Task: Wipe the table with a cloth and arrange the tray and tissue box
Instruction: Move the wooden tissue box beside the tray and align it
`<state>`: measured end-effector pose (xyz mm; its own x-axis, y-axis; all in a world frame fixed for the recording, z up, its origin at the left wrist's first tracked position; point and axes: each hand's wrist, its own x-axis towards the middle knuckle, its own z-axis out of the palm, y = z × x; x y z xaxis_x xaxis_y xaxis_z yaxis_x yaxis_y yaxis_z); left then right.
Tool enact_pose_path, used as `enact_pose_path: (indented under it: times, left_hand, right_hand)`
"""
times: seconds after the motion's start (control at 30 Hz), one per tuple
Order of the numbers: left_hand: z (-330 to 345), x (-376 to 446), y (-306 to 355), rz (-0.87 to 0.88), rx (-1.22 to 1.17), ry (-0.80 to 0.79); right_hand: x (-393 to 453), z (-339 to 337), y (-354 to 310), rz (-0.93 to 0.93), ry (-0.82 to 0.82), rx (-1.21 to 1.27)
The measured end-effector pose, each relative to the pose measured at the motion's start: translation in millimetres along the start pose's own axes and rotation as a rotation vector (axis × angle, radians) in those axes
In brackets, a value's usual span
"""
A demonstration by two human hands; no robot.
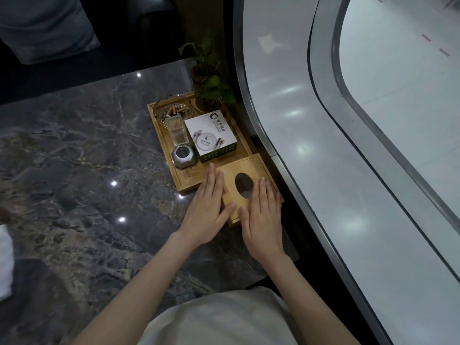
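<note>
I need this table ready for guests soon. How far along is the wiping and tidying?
Wiping looks finished or paused: the white cloth lies aside at the table's left edge, out of both hands. In hand: the left hand and right hand lie flat against the wooden tissue box, which sits right beside the tray. Left: squaring the box with the tray.

Glass ashtray [173,110] w/ cigarette butts, far left. Just nearer: clear plastic box [177,130], then small grey metal pot [184,156], dark lid. White printed carton [211,135] to their right, logo on top. Potted green plant [208,78] behind carton. Grey cushion [47,26] on dark sofa, top left. Pale glossy floor [398,145] at right.
</note>
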<state>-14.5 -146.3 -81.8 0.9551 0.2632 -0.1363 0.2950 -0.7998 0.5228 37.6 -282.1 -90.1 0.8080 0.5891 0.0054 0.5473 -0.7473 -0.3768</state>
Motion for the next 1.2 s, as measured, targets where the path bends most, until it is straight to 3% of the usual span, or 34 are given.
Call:
enact_pose_path:
  times: [1.2]
  left_hand:
    - [-5.1,5.3,-2.7,-0.024,-0.08,-0.039]
  right_hand:
    - [8.0,3.4,-1.8,-0.021,0.044,0.006]
